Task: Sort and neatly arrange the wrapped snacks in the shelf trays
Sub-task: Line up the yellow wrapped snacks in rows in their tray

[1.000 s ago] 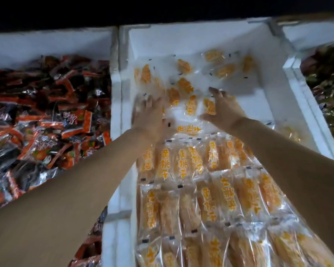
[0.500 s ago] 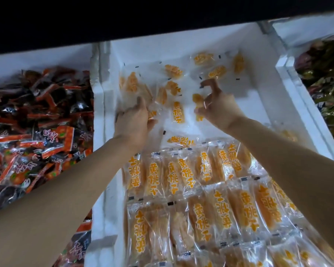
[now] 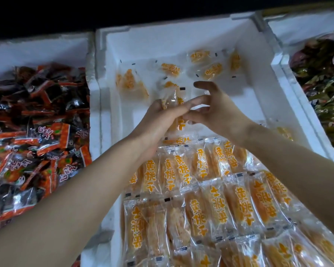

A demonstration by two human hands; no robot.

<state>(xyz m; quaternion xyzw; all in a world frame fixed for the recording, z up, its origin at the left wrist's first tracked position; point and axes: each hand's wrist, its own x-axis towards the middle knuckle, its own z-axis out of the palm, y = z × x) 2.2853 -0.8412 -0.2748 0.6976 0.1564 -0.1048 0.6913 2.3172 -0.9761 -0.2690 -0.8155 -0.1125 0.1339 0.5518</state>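
Some snacks (image 3: 171,100) — left fingers (image 3: 174,114) gripping, right fingers (image 3: 204,85) splayed

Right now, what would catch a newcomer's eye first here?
Two hands meet mid-picture: the left hand grips clear-wrapped orange packets, the right hand close beside it. Below them, neat rows of the same snack fill the near end of the white foam tray, with loose packets at its far end. Red-and-black snacks heap the left tray.

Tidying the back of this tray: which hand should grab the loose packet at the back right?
Probably right: the right hand looks empty, fingers spread, nearest that loose packet; the left hand grips packets.
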